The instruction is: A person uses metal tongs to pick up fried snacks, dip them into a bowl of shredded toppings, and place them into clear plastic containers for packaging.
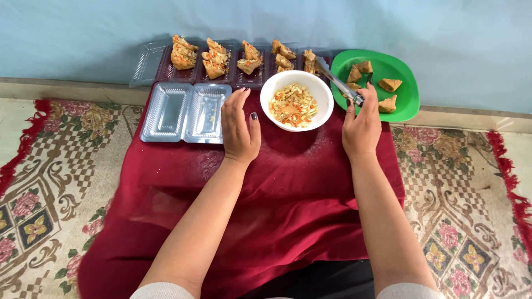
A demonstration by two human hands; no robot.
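Observation:
My right hand (361, 126) grips a pair of metal tongs (335, 79) whose tips reach toward the filled fried pieces at the back. My left hand (239, 125) hovers open, palm down, just left of a white bowl (275, 86) of shredded vegetable filling. A green plate (408, 94) to the right of the bowl holds several plain fried triangular pieces. Behind the bowl, clear plastic trays (252, 79) hold stuffed fried pieces (215, 60) in a row. An open clear plastic container (185, 112) lies left of my left hand.
Everything sits on a dark red cloth (288, 194) spread over a patterned rug (50, 182). A pale blue wall (266, 22) rises right behind the trays. A loose clear lid (146, 65) leans at the back left.

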